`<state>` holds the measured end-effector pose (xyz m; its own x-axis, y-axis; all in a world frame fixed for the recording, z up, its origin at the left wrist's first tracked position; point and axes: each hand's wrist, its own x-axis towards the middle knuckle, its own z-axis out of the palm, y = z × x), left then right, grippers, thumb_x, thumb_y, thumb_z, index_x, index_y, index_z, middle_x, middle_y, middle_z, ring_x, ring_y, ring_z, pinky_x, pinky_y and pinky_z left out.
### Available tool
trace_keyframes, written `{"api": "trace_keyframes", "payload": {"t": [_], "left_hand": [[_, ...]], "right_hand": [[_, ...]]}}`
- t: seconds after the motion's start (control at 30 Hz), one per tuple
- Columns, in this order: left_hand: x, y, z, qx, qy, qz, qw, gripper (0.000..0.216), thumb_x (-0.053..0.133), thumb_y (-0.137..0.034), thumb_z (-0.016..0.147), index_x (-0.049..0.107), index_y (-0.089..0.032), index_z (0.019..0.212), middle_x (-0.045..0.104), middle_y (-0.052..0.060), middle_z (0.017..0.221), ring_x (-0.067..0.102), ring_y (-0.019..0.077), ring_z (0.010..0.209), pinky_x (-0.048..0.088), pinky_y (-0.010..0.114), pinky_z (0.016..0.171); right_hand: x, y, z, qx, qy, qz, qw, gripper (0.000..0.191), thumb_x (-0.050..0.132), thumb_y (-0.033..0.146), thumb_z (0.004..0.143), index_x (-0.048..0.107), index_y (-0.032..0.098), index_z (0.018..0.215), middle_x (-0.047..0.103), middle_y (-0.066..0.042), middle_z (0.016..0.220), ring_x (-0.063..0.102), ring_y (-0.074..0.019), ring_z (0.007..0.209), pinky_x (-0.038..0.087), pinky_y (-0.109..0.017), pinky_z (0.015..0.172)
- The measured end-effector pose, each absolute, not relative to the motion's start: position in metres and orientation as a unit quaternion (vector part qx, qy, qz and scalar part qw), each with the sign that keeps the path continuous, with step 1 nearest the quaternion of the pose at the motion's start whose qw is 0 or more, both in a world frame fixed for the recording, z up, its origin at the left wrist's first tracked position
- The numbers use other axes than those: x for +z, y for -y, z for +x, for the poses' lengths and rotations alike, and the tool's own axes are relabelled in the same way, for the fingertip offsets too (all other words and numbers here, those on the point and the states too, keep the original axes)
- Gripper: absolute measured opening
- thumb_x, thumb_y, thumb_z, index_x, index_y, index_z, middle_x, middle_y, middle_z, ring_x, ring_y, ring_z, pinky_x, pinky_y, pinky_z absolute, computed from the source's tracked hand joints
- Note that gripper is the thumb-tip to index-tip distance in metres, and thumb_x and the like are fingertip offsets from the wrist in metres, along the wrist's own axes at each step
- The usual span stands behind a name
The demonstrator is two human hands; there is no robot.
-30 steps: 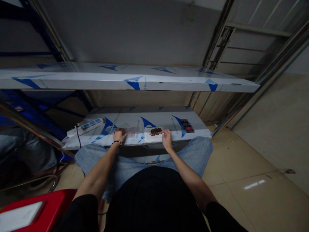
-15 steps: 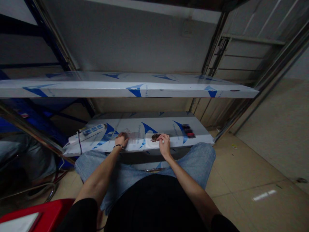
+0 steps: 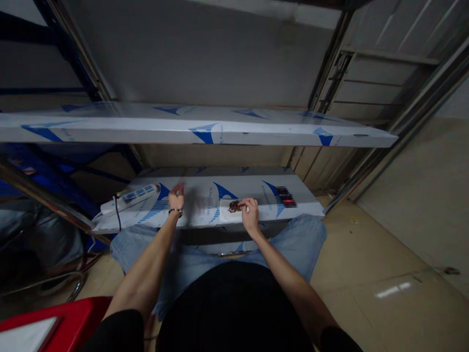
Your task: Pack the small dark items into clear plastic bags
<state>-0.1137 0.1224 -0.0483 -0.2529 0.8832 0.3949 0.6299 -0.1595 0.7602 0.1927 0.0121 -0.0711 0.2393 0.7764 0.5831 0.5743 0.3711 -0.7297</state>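
Note:
My right hand (image 3: 250, 214) is closed, its thumb and fingertips pinched at the right edge of a small clump of dark brown pieces (image 3: 233, 207). That clump rests on a flat white tray or sheet (image 3: 227, 216) near the shelf's front edge; which it is I cannot tell. Over the left part of the shelf, my left hand (image 3: 176, 196) is raised with its fingers pointing up, smeared by motion. Nothing shows clearly in it. A beaded bracelet circles that wrist. Between the hands lies a faint reddish, see-through patch (image 3: 201, 208), too blurred to name.
The lower shelf (image 3: 252, 181) carries a white power strip (image 3: 137, 196) with a cable at left and a pixelated dark and red item (image 3: 287, 197) at right. An upper shelf (image 3: 154, 132) spans above. A red stool or box (image 3: 78, 318) stands at lower left.
My left hand has lifted off the shelf surface and moved slightly left and away from me. My right hand stays at the brown clump. The view has shifted slightly.

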Motion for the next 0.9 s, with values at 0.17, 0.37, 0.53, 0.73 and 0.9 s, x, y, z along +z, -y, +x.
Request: {"api": "trace_keyframes", "payload": {"t": [0.17, 0.37, 0.53, 0.73, 0.9], "left_hand": [[-0.043, -0.098, -0.054, 0.535, -0.594, 0.575, 0.175, 0.032, 0.057, -0.036, 0.093, 0.072, -0.008, 0.097, 0.074, 0.010, 0.098, 0.067, 0.0184, 0.093, 0.051, 0.030, 0.088], [-0.062, -0.050, 0.013, 0.619, -0.495, 0.509, 0.335, 0.035, 0.077, -0.047, 0.071, 0.070, -0.014, 0.078, 0.073, 0.007, 0.078, 0.067, 0.0188, 0.074, 0.053, 0.030, 0.072], [-0.054, -0.046, 0.016, 0.545, -0.409, 0.543, 0.492, 0.045, 0.075, -0.057, 0.072, 0.066, -0.014, 0.085, 0.070, 0.006, 0.078, 0.068, 0.0198, 0.068, 0.056, 0.030, 0.059], [-0.030, -0.043, -0.005, 0.438, -0.362, 0.591, 0.573, 0.049, 0.071, -0.059, 0.079, 0.068, -0.012, 0.094, 0.075, 0.010, 0.088, 0.073, 0.0240, 0.074, 0.058, 0.032, 0.061], [-0.025, -0.043, -0.017, 0.402, -0.343, 0.594, 0.607, 0.050, 0.068, -0.057, 0.083, 0.072, -0.011, 0.104, 0.077, 0.014, 0.098, 0.074, 0.0268, 0.088, 0.059, 0.037, 0.075]], "right_hand": [[-0.028, -0.060, 0.188, 0.233, 0.580, -0.531, 0.573, 0.033, 0.043, 0.006, 0.080, 0.070, 0.016, 0.095, 0.069, -0.008, 0.095, 0.063, -0.0193, 0.091, 0.048, -0.030, 0.089], [-0.028, -0.066, 0.142, 0.283, 0.434, -0.588, 0.621, 0.037, 0.040, 0.011, 0.078, 0.067, 0.013, 0.103, 0.072, -0.010, 0.096, 0.066, -0.0198, 0.089, 0.051, -0.030, 0.084], [-0.041, -0.046, 0.139, 0.270, 0.554, -0.515, 0.596, 0.029, 0.043, 0.008, 0.077, 0.069, 0.017, 0.085, 0.071, -0.007, 0.094, 0.064, -0.0196, 0.094, 0.049, -0.031, 0.091], [-0.008, -0.047, 0.169, 0.251, 0.693, -0.454, 0.500, 0.017, 0.062, 0.021, 0.086, 0.070, 0.020, 0.101, 0.063, -0.002, 0.087, 0.056, -0.0177, 0.080, 0.045, -0.028, 0.078], [0.002, -0.047, 0.168, 0.211, 0.744, -0.472, 0.423, 0.007, 0.072, 0.018, 0.082, 0.067, 0.018, 0.086, 0.060, -0.002, 0.089, 0.054, -0.0173, 0.086, 0.042, -0.029, 0.083]]}}
